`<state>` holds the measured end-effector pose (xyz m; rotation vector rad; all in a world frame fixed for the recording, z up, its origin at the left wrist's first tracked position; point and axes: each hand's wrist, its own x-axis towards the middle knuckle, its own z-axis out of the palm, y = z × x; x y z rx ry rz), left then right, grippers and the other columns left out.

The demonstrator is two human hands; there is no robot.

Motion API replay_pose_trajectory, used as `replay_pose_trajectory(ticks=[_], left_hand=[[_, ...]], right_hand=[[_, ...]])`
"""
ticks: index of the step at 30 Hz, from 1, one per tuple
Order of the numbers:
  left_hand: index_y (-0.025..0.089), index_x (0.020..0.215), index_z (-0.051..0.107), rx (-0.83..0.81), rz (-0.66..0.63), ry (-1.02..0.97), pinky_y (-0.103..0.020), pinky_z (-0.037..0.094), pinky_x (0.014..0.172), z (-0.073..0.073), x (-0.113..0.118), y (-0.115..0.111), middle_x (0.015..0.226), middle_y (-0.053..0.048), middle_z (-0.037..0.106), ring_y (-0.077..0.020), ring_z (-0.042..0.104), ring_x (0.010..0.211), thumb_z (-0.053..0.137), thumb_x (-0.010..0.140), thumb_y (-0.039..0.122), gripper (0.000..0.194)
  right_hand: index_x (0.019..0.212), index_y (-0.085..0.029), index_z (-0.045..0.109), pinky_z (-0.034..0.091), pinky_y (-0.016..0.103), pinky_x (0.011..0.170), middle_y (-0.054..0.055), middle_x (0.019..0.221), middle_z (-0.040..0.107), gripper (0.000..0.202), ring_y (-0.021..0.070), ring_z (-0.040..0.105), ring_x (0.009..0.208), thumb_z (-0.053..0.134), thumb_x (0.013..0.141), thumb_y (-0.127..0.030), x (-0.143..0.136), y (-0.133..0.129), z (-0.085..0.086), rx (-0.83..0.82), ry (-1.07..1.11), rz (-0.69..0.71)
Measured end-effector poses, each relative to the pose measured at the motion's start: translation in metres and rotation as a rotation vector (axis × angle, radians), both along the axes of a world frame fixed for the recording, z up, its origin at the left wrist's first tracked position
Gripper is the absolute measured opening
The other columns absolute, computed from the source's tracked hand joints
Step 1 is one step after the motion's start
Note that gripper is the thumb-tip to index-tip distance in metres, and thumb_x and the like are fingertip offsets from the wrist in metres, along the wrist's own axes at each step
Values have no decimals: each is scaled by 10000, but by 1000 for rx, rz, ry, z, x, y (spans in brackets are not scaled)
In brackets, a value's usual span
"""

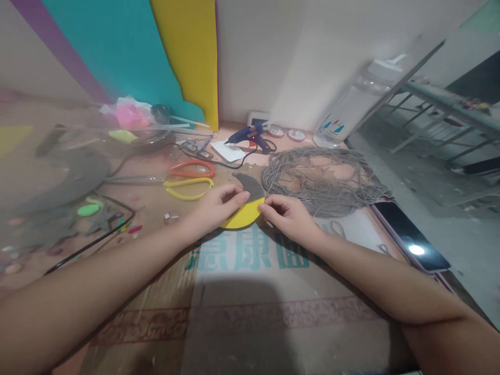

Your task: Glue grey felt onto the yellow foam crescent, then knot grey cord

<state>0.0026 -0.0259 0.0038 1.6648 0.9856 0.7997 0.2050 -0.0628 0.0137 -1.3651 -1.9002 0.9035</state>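
Two bare hands pinch a yellow-and-grey piece at the centre of a cluttered worktop

Directions are read from the flat, round-edged yellow piece with a crescent-like grey textured part [242,214], with twelve o'clock pointing away from the person. It sits mid-view, between the two hands, above a brown cardboard-like work surface with green printed characters [234,323].

The left hand [221,202], at the piece's nine o'clock side, grips it between thumb and bent forefinger, the thumb lying near the line where grey meets yellow. The right hand [288,212], at three o'clock, pinches the piece's right end between thumb and fingertips, its other fingers curled.

At twelve o'clock rests a dark-blue glue gun with a small red light [250,134], its nozzle over a small white card [229,151]. A loose ring of grey cord [324,205] lies at two o'clock, close beside the right hand. Farther out, between one and two, stands a tall clear plastic bottle with a white cap [344,112]. A black-screened smartphone [412,237] lies near three o'clock, reflecting a bright spot.

At ten o'clock is an orange loop handle [211,167], with a yellow loop handle [188,197] just beside it, nearer the left hand. A bright-green disc [88,210] lies well apart at nine o'clock.
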Motion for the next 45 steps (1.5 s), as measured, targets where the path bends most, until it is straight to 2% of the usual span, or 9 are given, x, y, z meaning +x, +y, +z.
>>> replay_pose_trajectory(ticks=[4,11,16,20,24,31,37,41,45], left_hand=[[163,740,541,-1,22,8,-236,320,565,-1,0,1,658,40,438,-107,390,603,576,850,481,338],[180,681,491,10,11,43,-245,303,547,2,-2,0,600,40,428,-112,396,578,490,907,502,393],[189,722,524,-56,45,23,-235,299,516,3,0,0,528,64,402,-107,387,522,580,845,503,343],[189,737,513,-97,38,-13,-219,298,488,1,-1,2,513,75,389,-93,377,485,586,842,495,331],[177,757,512,-175,-67,-80,-205,296,477,-2,-2,5,574,58,447,-85,405,498,612,815,506,349],[167,746,534,-127,-117,-79,-211,325,531,-4,-3,6,639,35,464,-90,416,563,612,802,517,363],[184,729,522,-76,-117,-12,-228,328,535,1,-1,2,610,41,437,-107,404,559,584,820,493,328],[176,722,551,7,-123,52,-232,346,560,1,0,0,651,25,483,-118,426,607,582,823,460,303],[171,683,554,84,-152,101,-242,365,591,2,0,-1,651,18,507,-124,451,624,568,843,435,309]], right_hand=[[698,-162,613,392,200,546,-15,616,605,254,85,496,550,563,897,-311,0,0,0,0,1,9],[701,-168,594,377,207,529,-25,595,574,258,81,470,519,553,900,-326,-1,0,2,-49,44,-5],[695,-172,583,379,216,528,-20,599,583,266,87,479,518,564,898,-343,-1,-1,1,-83,68,-5],[664,-183,535,385,231,557,-26,582,533,321,97,471,546,566,911,-384,4,-1,4,60,139,-137],[729,-180,586,378,238,574,-21,628,518,315,104,464,581,532,944,-404,9,1,6,195,197,-234],[803,-181,661,418,265,640,8,659,568,379,137,528,649,479,972,-468,8,-4,7,214,118,-152],[799,-188,640,445,273,725,27,781,640,304,145,584,746,474,978,-369,8,-2,7,246,119,-79],[767,-184,625,438,275,719,20,742,608,290,145,567,735,505,950,-374,7,2,6,176,117,-45],[722,-170,606,413,252,646,-2,684,576,268,119,523,661,612,873,-392,4,4,5,23,179,-33]])
